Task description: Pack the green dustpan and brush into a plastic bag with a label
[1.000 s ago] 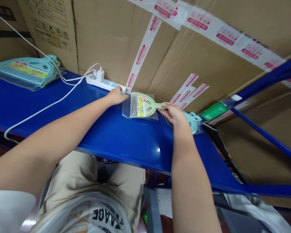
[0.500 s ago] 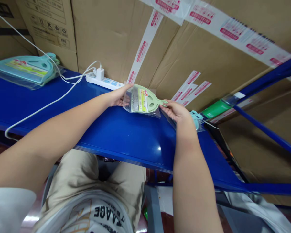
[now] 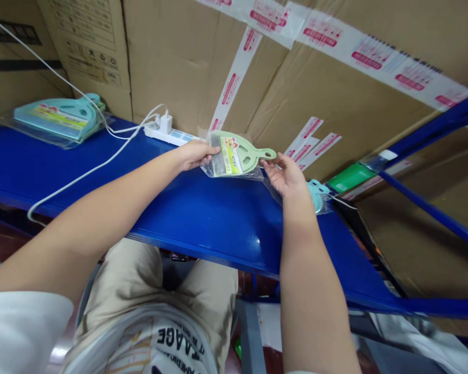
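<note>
A bagged green plastic dustpan (image 3: 234,155) sits between the two hands. The left hand (image 3: 195,156) holds its broad end, fingers closed narrowly over the clear film. The right hand (image 3: 284,177) has its fingers (image 3: 269,165) loosely parted just below the handle; whether they touch, I cannot tell. It should feel light and stiff, the film slippery, so the handle gives the surest hold. A white power strip (image 3: 167,136) lies beyond the left fingers, and a second bagged dustpan (image 3: 317,197) lies past the right fingers, both on a blue steel shelf (image 3: 203,218).
</note>
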### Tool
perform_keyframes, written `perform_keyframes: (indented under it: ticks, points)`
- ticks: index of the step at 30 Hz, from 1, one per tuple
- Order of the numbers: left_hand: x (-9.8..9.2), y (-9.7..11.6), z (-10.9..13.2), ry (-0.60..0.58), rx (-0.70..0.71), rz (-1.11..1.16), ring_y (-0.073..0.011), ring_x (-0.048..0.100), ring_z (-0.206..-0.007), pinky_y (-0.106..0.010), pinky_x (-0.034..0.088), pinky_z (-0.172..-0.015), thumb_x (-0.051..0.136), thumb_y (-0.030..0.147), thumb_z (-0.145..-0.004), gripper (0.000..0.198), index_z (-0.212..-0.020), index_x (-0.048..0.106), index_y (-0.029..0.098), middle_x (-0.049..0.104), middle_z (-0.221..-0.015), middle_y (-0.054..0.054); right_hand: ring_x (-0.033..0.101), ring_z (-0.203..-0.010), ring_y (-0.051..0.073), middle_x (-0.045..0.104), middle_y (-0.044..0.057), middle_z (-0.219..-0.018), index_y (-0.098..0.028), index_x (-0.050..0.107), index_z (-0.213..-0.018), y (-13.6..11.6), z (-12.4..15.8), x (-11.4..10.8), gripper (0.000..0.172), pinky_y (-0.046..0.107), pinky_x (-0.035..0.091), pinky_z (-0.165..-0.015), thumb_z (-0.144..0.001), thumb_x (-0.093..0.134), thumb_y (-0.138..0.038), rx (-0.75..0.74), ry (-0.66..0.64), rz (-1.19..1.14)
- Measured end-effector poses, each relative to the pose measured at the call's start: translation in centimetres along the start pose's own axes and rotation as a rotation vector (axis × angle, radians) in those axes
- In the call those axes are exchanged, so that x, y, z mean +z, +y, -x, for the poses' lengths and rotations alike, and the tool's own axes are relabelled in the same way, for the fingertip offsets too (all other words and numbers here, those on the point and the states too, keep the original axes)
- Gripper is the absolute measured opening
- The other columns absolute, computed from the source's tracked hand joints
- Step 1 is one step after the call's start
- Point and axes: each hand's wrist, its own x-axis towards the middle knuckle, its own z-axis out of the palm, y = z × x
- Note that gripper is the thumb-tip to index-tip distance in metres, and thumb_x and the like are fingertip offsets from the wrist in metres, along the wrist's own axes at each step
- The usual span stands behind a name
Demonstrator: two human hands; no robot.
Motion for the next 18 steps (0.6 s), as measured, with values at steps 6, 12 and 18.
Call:
perform_keyframes:
  ticks: [6, 12, 18]
  points:
    - [-5.4, 3.7, 1.9, 0.213, 0.091, 0.081, -0.0050, 0.041, -0.050, -0.018, 0.041, -0.053, 0.065, 0.012, -0.099, 0.026, -0.074, 0.061, 0.018, 0.043, -0.051, 0.007, 0.061, -0.059, 0.009, 0.056, -0.004, -0.065, -0.023, 0.051, -0.078, 0.6, -1.1, -0.5, 0.022, 0.022, 0.067, -0.068, -0.096, 0.055, -0.012, 0.031, 0.069, -0.093]
    - [-16.1, 5.7, 8.4, 0.441, 0.138, 0.146, 0.0020, 0.024, -0.041, -0.003, 0.017, -0.041, 0.047, 0.006, -0.107, 0.036, -0.072, 0.046, 0.017, 0.033, -0.046, 0.013, 0.064, -0.064, 0.012, 0.057, -0.004, -0.066, -0.024, 0.051, -0.079, 1.9, -3.2, -1.5, 0.019, 0.025, 0.068, -0.068, -0.090, 0.060, -0.012, 0.044, 0.009, -0.082]
    - [-20.7, 3.6, 17.0, 0.944, -0.163, 0.003, 0.0077, 0.028, -0.028, 0.006, 0.021, -0.041, 0.039, -0.002, -0.106, 0.045, -0.065, 0.034, 0.017, 0.033, -0.036, 0.017, 0.065, -0.065, 0.013, 0.056, -0.003, -0.067, -0.025, 0.052, -0.079, 2.5, -4.2, -2.0, 0.018, 0.028, 0.069, -0.069, -0.088, 0.062, -0.012, 0.034, -0.065, -0.038]
